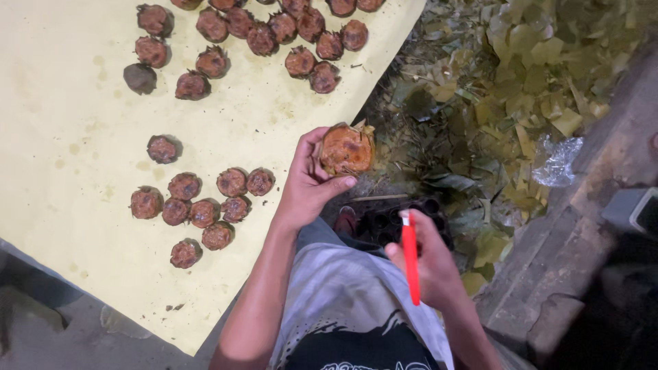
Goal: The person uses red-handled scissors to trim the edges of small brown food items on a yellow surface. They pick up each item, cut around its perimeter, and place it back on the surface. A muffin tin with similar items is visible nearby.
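A round brown cake point(346, 149), still partly cupped in a leaf wrap, is held in the left hand point(310, 181); thumb and fingers are clamped around its sides, top face turned upward. The cake is held just past the right edge of the yellow sheet point(62, 137), above a dark moulded tray point(404, 223) that is partly hidden behind the hands. A red knife point(410, 255) is gripped in the right hand point(428, 264), fingers closed around the handle, tip pointing up toward the cake but apart from it. Many similar cakes point(205, 205) are laid out on the sheet in loose clusters, one group near the left forearm and a larger group at the top edge. A heap of discarded leaves point(507, 89) is seen to the right, with a scrap of clear plastic point(558, 161) at its edge.
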